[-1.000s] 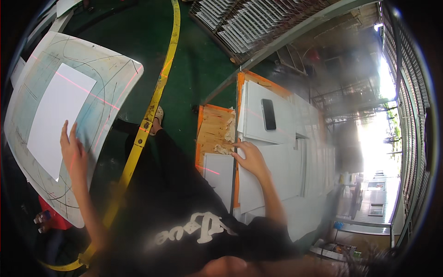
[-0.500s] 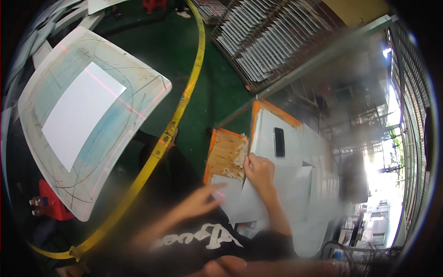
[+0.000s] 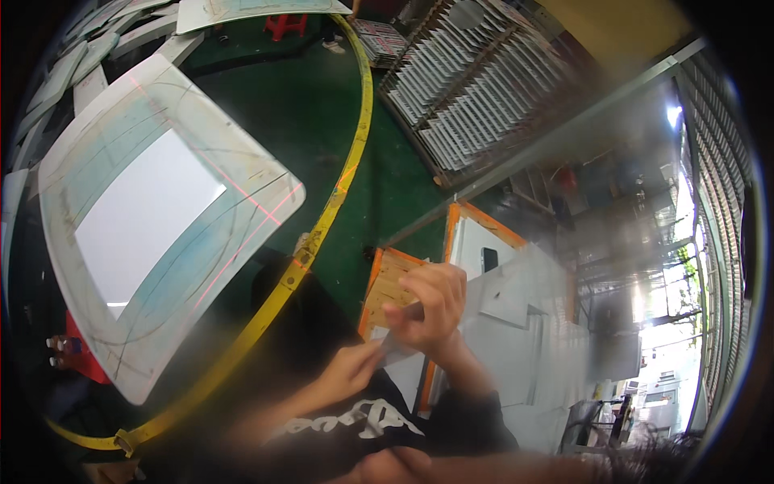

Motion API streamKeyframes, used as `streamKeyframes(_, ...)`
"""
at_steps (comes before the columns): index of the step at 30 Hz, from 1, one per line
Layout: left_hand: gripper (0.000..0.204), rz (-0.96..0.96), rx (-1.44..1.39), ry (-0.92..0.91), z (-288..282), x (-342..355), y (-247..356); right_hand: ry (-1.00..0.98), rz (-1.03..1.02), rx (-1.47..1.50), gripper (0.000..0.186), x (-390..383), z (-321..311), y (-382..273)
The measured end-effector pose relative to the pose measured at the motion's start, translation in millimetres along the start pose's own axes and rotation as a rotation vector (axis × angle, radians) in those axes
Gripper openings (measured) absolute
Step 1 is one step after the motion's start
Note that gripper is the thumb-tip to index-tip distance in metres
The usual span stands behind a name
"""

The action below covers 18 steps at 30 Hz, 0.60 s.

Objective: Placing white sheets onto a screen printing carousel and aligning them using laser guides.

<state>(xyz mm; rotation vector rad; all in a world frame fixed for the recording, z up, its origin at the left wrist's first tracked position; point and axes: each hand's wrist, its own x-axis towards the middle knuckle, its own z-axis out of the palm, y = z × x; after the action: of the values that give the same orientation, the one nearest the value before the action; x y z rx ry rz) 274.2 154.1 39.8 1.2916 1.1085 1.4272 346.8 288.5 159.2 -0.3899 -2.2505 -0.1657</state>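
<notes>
My left hand is closed on the edge of a pale sheet, which looks like paper, low in front of my body. Just above and to the right is my right hand, its fingers curled and its thumb toward the sheet's edge; its hold is partly hidden. A pale sheet surface behind this hand rises from the white stack and covers part of a dark phone. To the left, another white sheet lies on a stained pale board crossed by red laser lines.
A curved yellow rail runs between the board and my body. Beside the stack sits an orange-edged wooden board. A slatted rack stands far back. Bottles rest on a red stool at left. A metal frame crosses at right.
My left hand has moved in from open air and closed on a sheet. My right hand has come up and nearer, away from the stack's edge. The phone is now partly covered.
</notes>
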Motion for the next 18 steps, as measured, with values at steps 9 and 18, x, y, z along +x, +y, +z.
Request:
streamKeyframes(9, 0.034, 0.24, 0.108, 0.169, -23.4, 9.9, 35.5, 0.174, -0.269, 0.09, 0.034, 1.4, -5.2, -17.9)
streamKeyframes(18, 0.012, -0.024, -0.176, 0.416, -68.2, -14.0, -0.6, 0.275, 0.182, -0.433, 0.041, 37.8, -4.6, 37.7)
